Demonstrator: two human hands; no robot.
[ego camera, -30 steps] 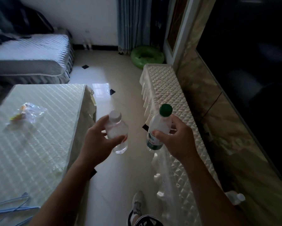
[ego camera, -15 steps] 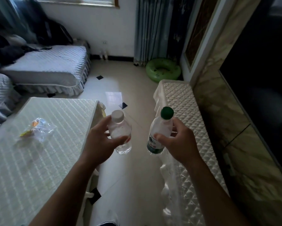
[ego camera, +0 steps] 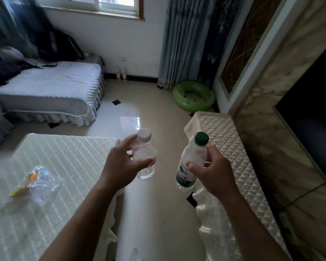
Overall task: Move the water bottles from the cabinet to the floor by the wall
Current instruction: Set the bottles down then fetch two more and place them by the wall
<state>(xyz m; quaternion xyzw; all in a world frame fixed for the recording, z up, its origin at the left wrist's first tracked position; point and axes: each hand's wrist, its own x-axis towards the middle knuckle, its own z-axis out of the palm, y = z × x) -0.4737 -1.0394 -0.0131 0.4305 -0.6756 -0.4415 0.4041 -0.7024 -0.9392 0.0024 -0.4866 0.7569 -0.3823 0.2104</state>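
From the head camera, the left hand (ego camera: pixel 120 164) holds a small clear bottle with a white cap (ego camera: pixel 144 153); its fingers (ego camera: pixel 142 162) curl around the middle of the body, the thumb on the near side. The bottle stands upright in the air over the tiled floor (ego camera: pixel 158 213) and shows a thin red mark low on its side. The right hand (ego camera: pixel 213 174) grips a taller water bottle with a green cap (ego camera: pixel 193 157), which leans slightly to the left; the fingers (ego camera: pixel 195 165) wrap its upper body above the green and white label. Left of the left fingers is the bench (ego camera: pixel 51 185) under a quilted cover, right of the right fingers the covered cabinet (ego camera: pixel 232 147). Far beyond both hands, two small bottles (ego camera: pixel 121 73) stand on the floor against the wall.
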